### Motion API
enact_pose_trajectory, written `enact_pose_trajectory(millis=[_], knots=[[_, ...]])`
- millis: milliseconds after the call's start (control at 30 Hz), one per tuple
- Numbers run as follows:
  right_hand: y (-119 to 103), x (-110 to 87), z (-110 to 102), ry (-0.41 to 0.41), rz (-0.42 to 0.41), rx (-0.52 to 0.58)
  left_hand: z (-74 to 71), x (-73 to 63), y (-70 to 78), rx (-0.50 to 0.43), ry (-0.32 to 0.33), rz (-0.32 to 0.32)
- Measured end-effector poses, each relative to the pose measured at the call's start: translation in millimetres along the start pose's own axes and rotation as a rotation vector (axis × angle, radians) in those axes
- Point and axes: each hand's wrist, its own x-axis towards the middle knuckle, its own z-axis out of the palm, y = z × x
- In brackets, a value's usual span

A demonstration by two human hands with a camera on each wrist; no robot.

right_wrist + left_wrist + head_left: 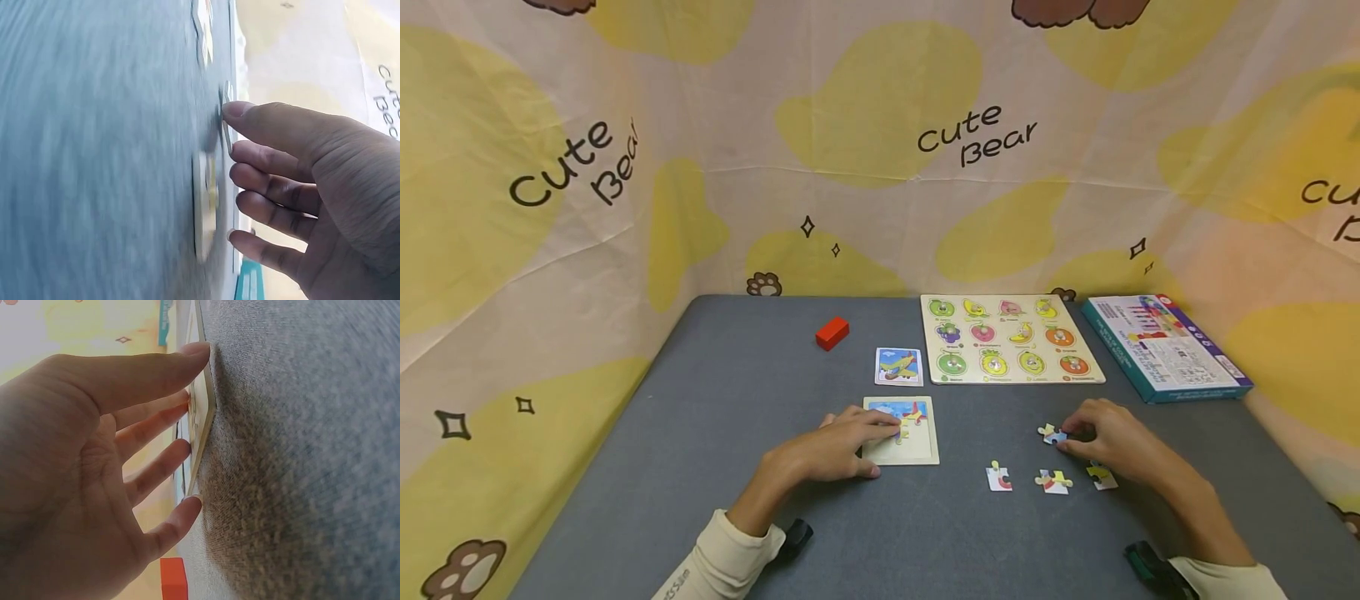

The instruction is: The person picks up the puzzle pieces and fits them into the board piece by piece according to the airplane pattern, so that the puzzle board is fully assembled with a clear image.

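Left hand (844, 442) rests, fingers spread, on the jigsaw tray (921, 450) — only its far section appears filled. Right hand (1111, 437) pinches one jigsaw piece (1049, 433) right of the tray; three loose pieces (1055, 483) lie nearer, unplaced.

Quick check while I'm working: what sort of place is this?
Probably a small screened-off corner for puzzle play or filming. A cream-and-yellow fabric backdrop printed "Cute Bear" rises behind a flat grey tabletop bearing small multicoloured jigsaw pieces and a rectangular cream fruit-picture board.
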Motion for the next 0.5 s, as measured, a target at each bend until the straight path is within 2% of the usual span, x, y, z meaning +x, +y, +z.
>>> enact_pose_trajectory(millis=[267,500], knots=[[-27,15.6,7,-0.032,-0.039,0.003,0.2,1.5,-0.9,0.004,0.002,0.009],[-45,27.6,16,-0.011,-0.097,-0.033,-0.2,0.9,0.2,0.007,0.002,0.009]])
